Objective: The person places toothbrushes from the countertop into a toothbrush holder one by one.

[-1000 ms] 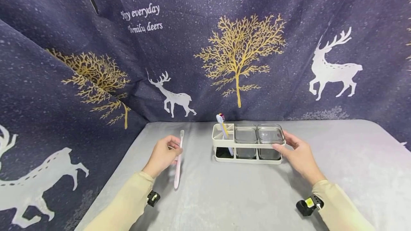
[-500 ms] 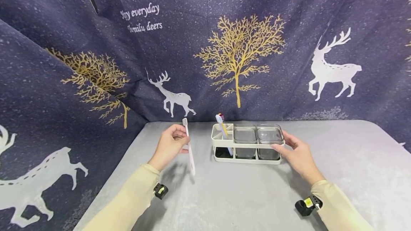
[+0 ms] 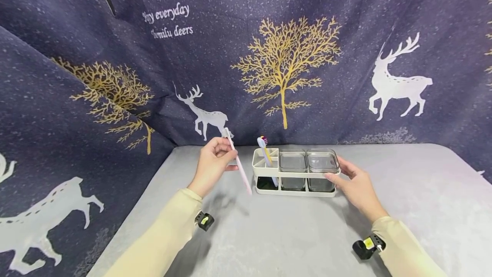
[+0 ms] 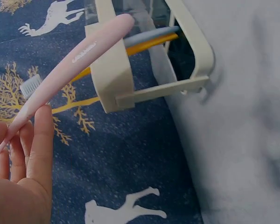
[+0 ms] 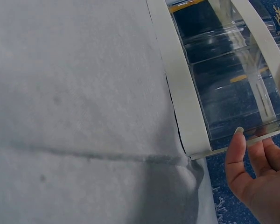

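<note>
My left hand (image 3: 212, 166) pinches a pale pink toothbrush (image 3: 241, 169) between thumb and fingers, above the table just left of a cream toothbrush holder (image 3: 294, 174). The brush tilts, bristle head up and handle end pointing down toward the holder's left side. In the left wrist view its thick pink handle (image 4: 67, 67) overlaps the holder's frame (image 4: 113, 77). Two toothbrushes (image 3: 266, 152), one bluish-white and one yellow, lean in the holder's divided left section. My right hand (image 3: 357, 185) grips the holder's right end, thumb in front and fingers behind.
Two clear dark-tinted cups (image 3: 294, 161) sit in the holder's middle and right sections. The holder stands near the back edge of the grey-covered table (image 3: 292, 234). A dark blue curtain (image 3: 215, 54) with deer and trees hangs behind and along the left.
My left hand has moved right and away from me with the pink toothbrush, rising and tilting its handle end toward the holder. My right hand and the holder have stayed in place.
</note>
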The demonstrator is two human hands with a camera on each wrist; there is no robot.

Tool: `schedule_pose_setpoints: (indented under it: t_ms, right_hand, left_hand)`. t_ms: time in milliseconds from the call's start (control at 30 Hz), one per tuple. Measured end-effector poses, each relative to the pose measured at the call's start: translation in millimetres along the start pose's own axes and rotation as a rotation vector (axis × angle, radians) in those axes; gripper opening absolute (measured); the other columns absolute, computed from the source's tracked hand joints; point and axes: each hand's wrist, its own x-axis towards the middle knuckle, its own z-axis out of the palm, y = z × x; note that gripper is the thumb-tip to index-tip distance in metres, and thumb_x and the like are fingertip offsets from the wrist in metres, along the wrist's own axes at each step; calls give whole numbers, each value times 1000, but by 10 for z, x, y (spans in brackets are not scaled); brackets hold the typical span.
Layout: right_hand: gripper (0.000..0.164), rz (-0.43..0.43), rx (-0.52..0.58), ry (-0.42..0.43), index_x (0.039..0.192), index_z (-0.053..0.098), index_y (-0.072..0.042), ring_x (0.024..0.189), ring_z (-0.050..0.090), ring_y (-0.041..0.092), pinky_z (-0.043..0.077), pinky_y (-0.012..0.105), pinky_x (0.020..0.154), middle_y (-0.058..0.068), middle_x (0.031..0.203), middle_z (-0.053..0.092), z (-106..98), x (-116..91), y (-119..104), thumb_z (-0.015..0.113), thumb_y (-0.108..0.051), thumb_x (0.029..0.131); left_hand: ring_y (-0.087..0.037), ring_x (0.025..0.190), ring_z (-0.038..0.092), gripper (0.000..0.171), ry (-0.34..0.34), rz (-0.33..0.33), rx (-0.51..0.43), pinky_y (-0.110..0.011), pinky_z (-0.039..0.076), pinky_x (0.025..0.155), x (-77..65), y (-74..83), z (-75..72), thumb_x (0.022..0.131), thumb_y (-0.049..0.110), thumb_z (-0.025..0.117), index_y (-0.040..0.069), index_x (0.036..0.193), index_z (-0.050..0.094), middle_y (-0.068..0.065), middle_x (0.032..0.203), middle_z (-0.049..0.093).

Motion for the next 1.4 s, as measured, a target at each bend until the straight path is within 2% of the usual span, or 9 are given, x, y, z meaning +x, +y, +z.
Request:
schedule_pose_setpoints:
  t_ms: [167,333,600,833,1067,1400]
  right_hand:
    - [74,7,9,-5,147,42,1,123,50,37,54,19,71,29,136,53,1,-2,-19,76,-29,89]
    - [72,-10,-1,3,146,43,1,123,50,37,54,18,71,28,135,54,-1,3,4,76,-27,89]
    - [71,-22,4,1,145,44,1,127,48,39,49,12,77,27,133,56,11,-2,30,76,-27,89]
    - [73,-7,-2,4,146,44,0,129,47,39,48,11,78,27,135,54,3,1,17,77,-29,88]
    - [73,3,14,2,147,42,0,126,49,38,54,18,73,27,137,53,5,-4,1,77,-27,88]
    - [72,-3,31,3,147,41,1,124,49,37,54,18,71,29,136,53,7,14,-4,77,-21,88]
  left_hand:
    - [-14,76,63,24,26,45,-34,-39,60,63,40,47,65,86,-11,64,-5,107,53,-11,92,57]
    - [-15,76,64,24,82,80,-63,-37,60,61,77,73,126,86,-11,63,-3,106,54,-14,93,59]
    - [-12,73,62,21,168,114,-136,-34,59,58,133,71,236,87,-12,62,-1,101,51,-6,87,56]
    - [-12,72,61,22,181,147,-184,-34,59,58,178,48,309,87,-13,62,1,100,50,-6,86,56]
    - [-14,71,61,23,177,167,-176,-33,59,58,216,-6,360,86,-13,62,0,101,50,-7,85,57]
    - [-16,73,61,23,178,190,-196,-33,59,58,259,-4,395,87,-13,62,1,100,50,-7,86,56]
